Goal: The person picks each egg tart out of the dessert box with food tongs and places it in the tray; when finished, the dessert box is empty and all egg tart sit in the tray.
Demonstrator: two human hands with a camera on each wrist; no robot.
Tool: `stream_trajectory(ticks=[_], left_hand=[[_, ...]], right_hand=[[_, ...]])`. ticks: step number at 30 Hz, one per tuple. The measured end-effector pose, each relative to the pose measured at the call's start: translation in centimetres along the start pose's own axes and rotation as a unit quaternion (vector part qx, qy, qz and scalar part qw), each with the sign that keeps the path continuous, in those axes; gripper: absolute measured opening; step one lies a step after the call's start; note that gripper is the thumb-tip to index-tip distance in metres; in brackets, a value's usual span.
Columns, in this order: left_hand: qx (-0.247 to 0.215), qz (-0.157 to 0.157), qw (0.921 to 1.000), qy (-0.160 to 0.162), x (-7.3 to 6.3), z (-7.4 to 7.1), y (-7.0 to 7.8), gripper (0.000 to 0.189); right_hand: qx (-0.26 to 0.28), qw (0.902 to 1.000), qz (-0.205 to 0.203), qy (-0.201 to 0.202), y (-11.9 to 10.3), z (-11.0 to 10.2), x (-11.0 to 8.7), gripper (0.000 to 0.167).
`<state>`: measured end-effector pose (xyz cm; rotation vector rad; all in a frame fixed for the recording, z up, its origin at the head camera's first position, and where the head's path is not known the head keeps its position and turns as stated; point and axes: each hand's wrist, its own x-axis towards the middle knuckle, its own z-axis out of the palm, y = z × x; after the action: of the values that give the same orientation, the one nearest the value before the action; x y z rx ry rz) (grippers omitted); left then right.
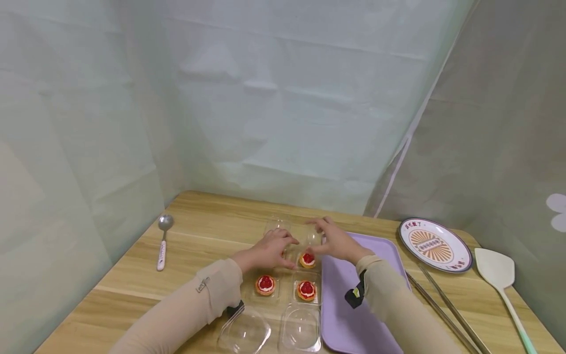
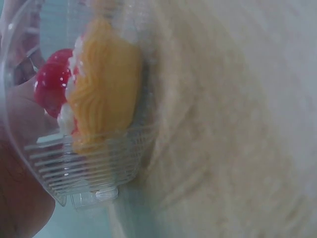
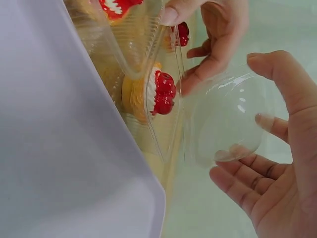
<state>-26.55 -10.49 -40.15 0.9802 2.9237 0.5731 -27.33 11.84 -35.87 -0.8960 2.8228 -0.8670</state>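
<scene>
Red-topped tarts sit in clear plastic boxes on the table, including a back right tart, a front right tart and a front left tart. My left hand reaches over the back left box, mostly hiding it; its spread thumb and fingertips touch the edge of the back right box. That box's domed clear lid stands raised, with my right hand curved round it, thumb above and fingers below. Up close, the left wrist view shows one tart inside ribbed plastic.
A lilac tray lies right of the boxes, under my right forearm. Further right are a patterned plate, metal tongs and a pale spatula. A spoon lies at left. Opened lids spread towards the front.
</scene>
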Motion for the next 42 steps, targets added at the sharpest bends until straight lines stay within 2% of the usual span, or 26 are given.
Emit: stream_trajectory(ticks=[10,19,26,32,37,42], left_hand=[[-0.004,-0.009,0.9999,-0.006,0.1,-0.1,0.5,0.07],[0.013,0.002,0.9999,-0.007,0.4,-0.1,0.5,0.071],[0.04,0.019,0.9989,-0.012,0.7,0.0,0.5,0.072],[0.033,0.018,0.999,-0.024,0.7,0.0,0.5,0.075],[0.032,0.019,0.9991,-0.021,0.8,-0.1,0.5,0.073],[0.027,0.019,0.9993,-0.017,0.7,-0.2,0.7,0.072]], right_hand=[[0.017,0.9977,-0.016,0.063,0.7,-0.4,-0.2,0.067],[0.014,0.9956,-0.019,0.091,1.6,-0.4,0.0,0.071],[0.025,0.9948,0.004,0.099,1.9,0.0,0.2,0.071],[0.033,0.9928,0.034,0.11,2.5,0.5,0.4,0.071],[0.045,0.9907,0.063,0.112,3.0,0.8,0.7,0.072],[0.05,0.9896,0.075,0.112,3.5,0.9,1.1,0.074]])
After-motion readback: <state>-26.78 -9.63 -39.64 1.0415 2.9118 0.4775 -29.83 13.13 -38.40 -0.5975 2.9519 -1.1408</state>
